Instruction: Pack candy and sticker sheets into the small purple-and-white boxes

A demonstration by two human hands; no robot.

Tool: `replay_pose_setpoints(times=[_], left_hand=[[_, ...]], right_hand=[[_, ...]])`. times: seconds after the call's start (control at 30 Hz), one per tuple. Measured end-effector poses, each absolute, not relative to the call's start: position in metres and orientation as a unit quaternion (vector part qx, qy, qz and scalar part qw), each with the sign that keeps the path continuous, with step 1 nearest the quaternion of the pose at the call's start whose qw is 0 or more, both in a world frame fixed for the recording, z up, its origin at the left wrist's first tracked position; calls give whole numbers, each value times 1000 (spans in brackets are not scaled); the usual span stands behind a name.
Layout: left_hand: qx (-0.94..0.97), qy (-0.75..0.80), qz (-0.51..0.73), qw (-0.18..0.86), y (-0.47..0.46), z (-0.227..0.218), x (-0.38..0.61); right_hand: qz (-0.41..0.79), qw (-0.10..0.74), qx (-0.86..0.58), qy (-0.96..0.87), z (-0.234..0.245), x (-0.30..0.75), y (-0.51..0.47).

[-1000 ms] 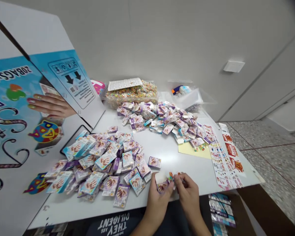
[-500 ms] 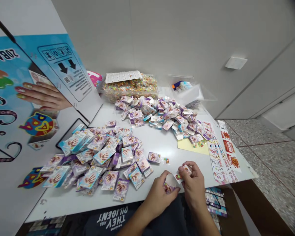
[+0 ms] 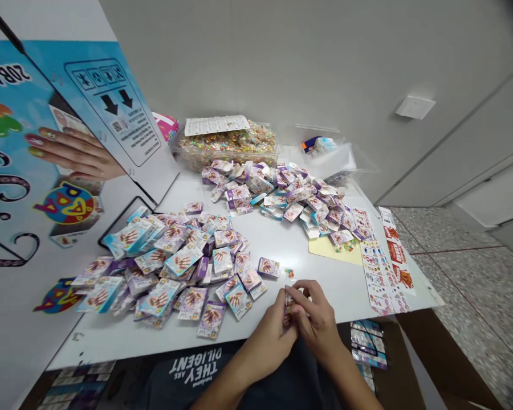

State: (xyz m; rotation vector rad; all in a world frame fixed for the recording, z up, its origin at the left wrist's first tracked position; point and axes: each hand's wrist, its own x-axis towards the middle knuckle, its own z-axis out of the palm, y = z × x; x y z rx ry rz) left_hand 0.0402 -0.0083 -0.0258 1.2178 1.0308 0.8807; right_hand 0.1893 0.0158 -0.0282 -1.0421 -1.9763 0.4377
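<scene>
My left hand (image 3: pixel 271 330) is closed around a small printed cardboard box (image 3: pixel 288 307) near the table's front edge. My right hand (image 3: pixel 316 316) meets it there, fingers bent over the box's upper end and pressed against it. The fingers cover most of the box, and the small card with a colourful packet is out of sight. Just beyond the hands lies a tiny clear packet of colourful pieces (image 3: pixel 289 273). A closed purple box (image 3: pixel 268 267) is beside it. To the left, a heap of closed purple and blue boxes (image 3: pixel 182 262) spreads over the table.
Open-flapped boxes (image 3: pixel 299 196) lie piled at the back. Behind them stand a clear bin of colourful packets (image 3: pixel 222 154) and a second clear container (image 3: pixel 329 159). Sticker sheets (image 3: pixel 380 273) and yellow paper (image 3: pixel 333 250) are at right. A large printed carton (image 3: pixel 68 171) rises at left.
My right hand has moved left onto the box, and the card and packet it held are now hidden. The box's open mouth is covered by the fingers. The view has shifted slightly.
</scene>
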Motion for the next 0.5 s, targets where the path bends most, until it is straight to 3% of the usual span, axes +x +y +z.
replay_pose_setpoints(times=[0.1, 0.27, 0.5], left_hand=[[518, 436, 378, 632, -9, -20, 34], [505, 422, 380, 650, -9, -18, 31], [441, 403, 410, 689, -10, -20, 31]], right_hand=[[213, 396, -433, -781, -27, 191, 7], [308, 470, -489, -668, -24, 197, 5], [213, 396, -399, -799, -4, 208, 6]])
